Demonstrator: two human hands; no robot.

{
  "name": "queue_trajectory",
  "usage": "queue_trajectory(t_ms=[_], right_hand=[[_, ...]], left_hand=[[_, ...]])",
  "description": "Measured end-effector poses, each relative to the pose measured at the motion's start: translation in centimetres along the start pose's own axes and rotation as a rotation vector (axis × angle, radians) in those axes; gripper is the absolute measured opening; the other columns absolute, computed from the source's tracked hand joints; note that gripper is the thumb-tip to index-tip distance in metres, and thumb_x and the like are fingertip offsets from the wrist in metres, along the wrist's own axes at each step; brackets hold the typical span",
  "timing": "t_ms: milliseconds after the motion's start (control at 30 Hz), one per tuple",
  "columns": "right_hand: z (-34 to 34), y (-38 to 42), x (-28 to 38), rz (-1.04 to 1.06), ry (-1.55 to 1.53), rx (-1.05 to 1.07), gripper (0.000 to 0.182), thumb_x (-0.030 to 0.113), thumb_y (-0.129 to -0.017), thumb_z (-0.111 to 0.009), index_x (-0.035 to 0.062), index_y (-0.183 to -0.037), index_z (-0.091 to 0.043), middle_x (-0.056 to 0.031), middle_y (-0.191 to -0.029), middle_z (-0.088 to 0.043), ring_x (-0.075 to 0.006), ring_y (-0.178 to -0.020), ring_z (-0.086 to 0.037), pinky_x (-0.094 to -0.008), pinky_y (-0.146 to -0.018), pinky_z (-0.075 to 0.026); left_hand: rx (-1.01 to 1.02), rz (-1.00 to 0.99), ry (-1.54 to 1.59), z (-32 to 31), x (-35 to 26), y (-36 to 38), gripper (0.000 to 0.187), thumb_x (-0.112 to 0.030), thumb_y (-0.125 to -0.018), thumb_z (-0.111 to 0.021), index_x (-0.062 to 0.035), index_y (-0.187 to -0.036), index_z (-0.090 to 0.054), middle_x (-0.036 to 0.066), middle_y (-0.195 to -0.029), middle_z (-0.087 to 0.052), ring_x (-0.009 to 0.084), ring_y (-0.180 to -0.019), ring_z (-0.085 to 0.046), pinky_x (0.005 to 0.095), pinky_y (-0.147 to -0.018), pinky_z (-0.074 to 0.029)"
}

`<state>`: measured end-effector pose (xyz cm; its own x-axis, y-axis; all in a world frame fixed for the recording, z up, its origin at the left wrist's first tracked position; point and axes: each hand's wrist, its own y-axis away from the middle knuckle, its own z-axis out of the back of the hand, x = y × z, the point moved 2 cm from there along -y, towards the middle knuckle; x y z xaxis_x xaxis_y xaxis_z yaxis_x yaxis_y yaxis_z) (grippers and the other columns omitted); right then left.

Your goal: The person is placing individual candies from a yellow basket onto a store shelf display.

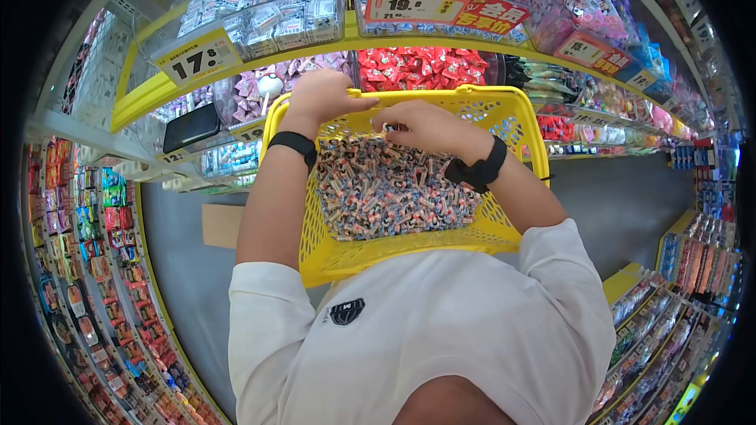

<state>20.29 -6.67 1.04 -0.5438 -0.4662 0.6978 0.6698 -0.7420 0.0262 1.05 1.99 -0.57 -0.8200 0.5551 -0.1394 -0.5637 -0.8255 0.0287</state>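
1. Nearest my remote view is the white T-shirt (441, 323); beyond it sits the yellow shopping basket (324, 261), its perforated walls around a heap of small wrapped candies (386, 189).
2. I see the left hand (319, 98) at the basket's far rim, toward its left corner, with a black wristband (293, 144) below it; its fingers point inward toward the other hand, but I cannot tell whether they are together or clamped on anything.
3. I see the right hand (421, 126) bent inward above the far end of the heap, a black watch (476, 173) on its wrist; its fingertips look pinched together on a small wrapped piece (389, 127), mostly hidden by the fingers.
4. I judge the step in hand to be close fingerwork on that piece, above the basket; from this pose, any further move calls for a light pinch, and for wrists kept free of the rim.
5. Behind the rim I have red-wrapped sweets (417, 67) in a shelf bin; a black phone (191, 127) lies on the shelf at left; a cardboard piece (222, 225) shows on the floor, left of the basket.
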Motion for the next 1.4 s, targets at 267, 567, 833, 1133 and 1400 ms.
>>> queue_trajectory(t_ms=[267,567,833,1133,1400], right_hand=[[9.0,0.7,7.1,0.108,-0.101,-0.344,0.018,0.009,-0.086,-0.067,0.0067,-0.103,-0.066,-0.005,-0.082,-0.064,-0.0135,-0.071,-0.058,-0.0291,-0.066,-0.048],[16.7,-0.6,10.9,0.194,0.065,-0.795,0.013,0.011,-0.088,-0.061,0.0,-0.093,-0.064,-0.0127,-0.078,-0.061,-0.0177,-0.068,-0.059,-0.0309,-0.065,-0.048],[19.3,-3.5,9.8,-0.02,0.309,-0.639,0.02,0.015,-0.084,-0.061,-0.0017,-0.092,-0.067,-0.021,-0.077,-0.066,-0.029,-0.073,-0.067,-0.0348,-0.067,-0.051],[20.2,-6.7,4.8,-0.291,0.347,-0.261,0.045,0.041,-0.096,-0.058,-0.0011,-0.102,-0.071,-0.0148,-0.087,-0.07,-0.0202,-0.073,-0.064,-0.033,-0.073,-0.051],[20.3,-7.3,3.4,-0.39,0.408,-0.197,0.067,0.063,-0.093,-0.049,0.0002,-0.102,-0.072,-0.0203,-0.095,-0.071,-0.0328,-0.086,-0.068,-0.0383,-0.083,-0.051]], left_hand=[[-0.003,-0.012,0.046,0.2,-0.2,0.1,0.067,-0.073,-0.073,-0.062,-0.0068,-0.071,-0.072,0.015,-0.067,-0.066,0.0329,-0.067,-0.065,0.0448,-0.064,-0.051],[-0.011,-0.012,0.004,0.0,0.0,0.1,0.069,-0.077,-0.072,-0.06,-0.0089,-0.071,-0.073,0.011,-0.066,-0.066,0.029,-0.066,-0.066,0.0421,-0.063,-0.052],[-0.011,-0.01,0.017,0.2,-0.1,0.2,0.069,-0.077,-0.072,-0.06,-0.0089,-0.071,-0.073,0.012,-0.067,-0.066,0.0296,-0.067,-0.066,0.0424,-0.062,-0.052],[-0.003,-0.001,0.017,0.5,-0.2,0.3,0.068,-0.076,-0.072,-0.06,-0.0095,-0.072,-0.073,0.011,-0.068,-0.067,0.0292,-0.067,-0.066,0.0422,-0.062,-0.052],[-0.003,-0.001,0.016,0.6,-0.3,0.3,0.067,-0.076,-0.072,-0.06,-0.0095,-0.071,-0.073,0.011,-0.068,-0.066,0.0291,-0.067,-0.066,0.0421,-0.062,-0.051]])
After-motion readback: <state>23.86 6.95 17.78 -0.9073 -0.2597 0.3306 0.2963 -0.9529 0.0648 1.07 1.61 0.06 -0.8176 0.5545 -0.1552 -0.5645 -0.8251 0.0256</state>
